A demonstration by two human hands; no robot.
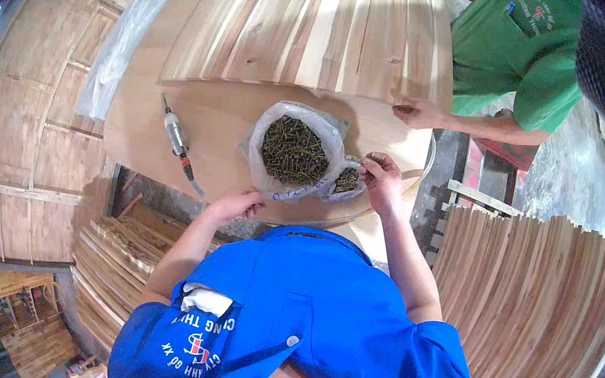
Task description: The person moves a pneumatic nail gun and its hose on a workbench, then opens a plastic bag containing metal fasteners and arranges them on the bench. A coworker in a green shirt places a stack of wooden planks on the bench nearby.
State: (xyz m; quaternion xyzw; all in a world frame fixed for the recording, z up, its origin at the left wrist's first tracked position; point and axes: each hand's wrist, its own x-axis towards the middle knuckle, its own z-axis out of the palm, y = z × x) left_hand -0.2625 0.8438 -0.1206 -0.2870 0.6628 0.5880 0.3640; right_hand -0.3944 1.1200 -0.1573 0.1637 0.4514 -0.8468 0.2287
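A clear plastic bag (256, 145) stands open on the board-topped table, full of dark brassy screws (294, 151). Against its right side sits a smaller plastic bag (348, 193) with more screws in it. The fingers of my right hand (382, 175) are pinched at the upper right rim of this small bag. Near the table's front edge, just below and left of the big bag, my left hand (241, 206) is closed with its fingers curled in. What it holds, if anything, is hidden. A power screwdriver (175, 135) lies left of the big bag, its bit pointing away from me.
A slatted wood panel (300, 32) covers the table's far half. A co-worker in a green shirt (510, 60) rests a hand (415, 114) at its near right corner. Stacked wood strips stand at right (531, 311) and lower left (116, 271). Plastic sheeting (126, 51) hangs at left.
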